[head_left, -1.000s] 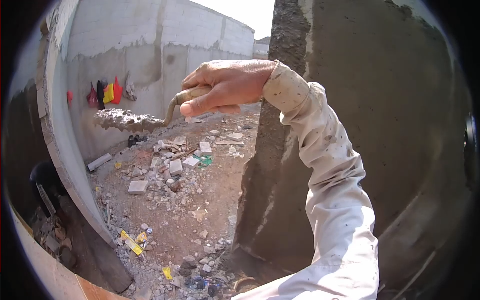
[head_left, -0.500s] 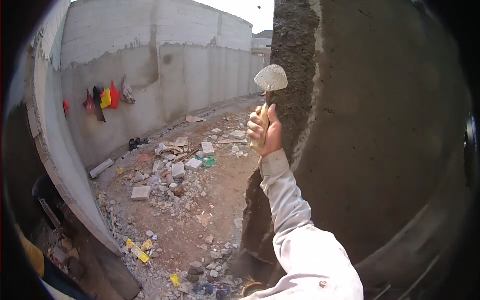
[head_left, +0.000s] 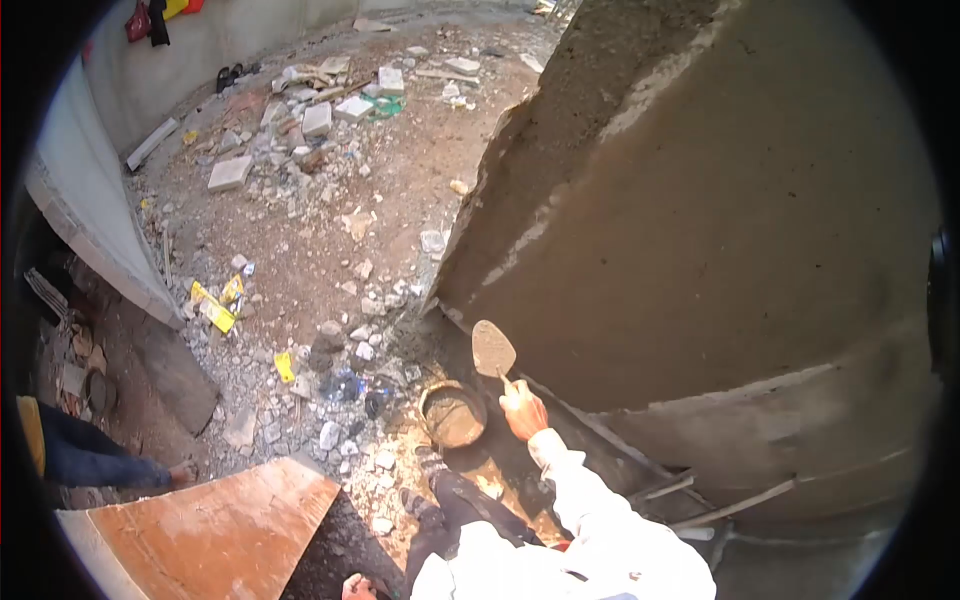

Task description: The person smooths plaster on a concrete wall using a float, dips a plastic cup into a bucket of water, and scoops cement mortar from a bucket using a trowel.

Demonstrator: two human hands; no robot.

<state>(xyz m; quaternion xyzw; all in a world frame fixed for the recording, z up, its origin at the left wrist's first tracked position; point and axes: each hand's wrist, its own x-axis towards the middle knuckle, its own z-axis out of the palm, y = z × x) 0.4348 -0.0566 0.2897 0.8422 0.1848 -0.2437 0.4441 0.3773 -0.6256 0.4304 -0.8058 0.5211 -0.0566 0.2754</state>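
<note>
My right hand (head_left: 523, 409) is closed round the handle of a trowel, near the foot of the plastered wall (head_left: 740, 220). The trowel's blade (head_left: 493, 350) points up and away, with a thin grey-brown coat on it. Just left of my right hand, a round bucket (head_left: 453, 415) with wet mortar inside stands on the ground. My left hand (head_left: 358, 587) shows only in part at the bottom edge, beside the white clothing; what it holds, if anything, is hidden.
An orange-brown board (head_left: 215, 530) lies at the lower left. Beyond it a person's leg (head_left: 95, 450) and bare foot show. Rubble and blocks (head_left: 230, 173) lie on the ground, with yellow wrappers (head_left: 213, 308) nearer. Thin poles (head_left: 735, 505) lean at the lower right.
The view has tilted down. My right hand has moved from up by the wall's edge down beside the bucket, still holding the trowel. The mortar heap seen earlier on the blade is gone.
</note>
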